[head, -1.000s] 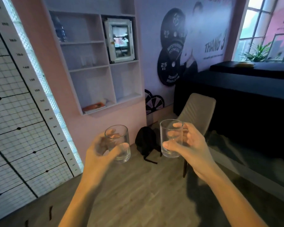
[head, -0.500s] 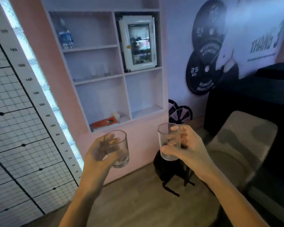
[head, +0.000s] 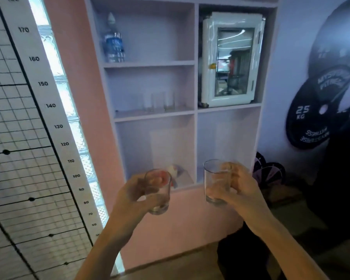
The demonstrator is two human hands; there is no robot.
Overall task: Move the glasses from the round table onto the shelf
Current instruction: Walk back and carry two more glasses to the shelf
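Before the pale built-in shelf (head: pixel 154 115), each hand, left hand (head: pixel 136 196) and right hand (head: pixel 241 187), has fingers clamped around one clear empty drinking glass: left glass (head: pixel 158 191), right glass (head: pixel 215 181).

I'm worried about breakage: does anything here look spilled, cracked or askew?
Nothing stands out. The left hand holds the left glass and the right hand the right glass, both empty, whole and near upright. The glasses on the shelf stand upright.

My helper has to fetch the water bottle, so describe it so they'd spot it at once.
Find the shelf in the pink wall. In its left column's top compartment, the bottle stands upright at the left. It is alone there, clear with a blue label, unlike the plain glasses one compartment below.
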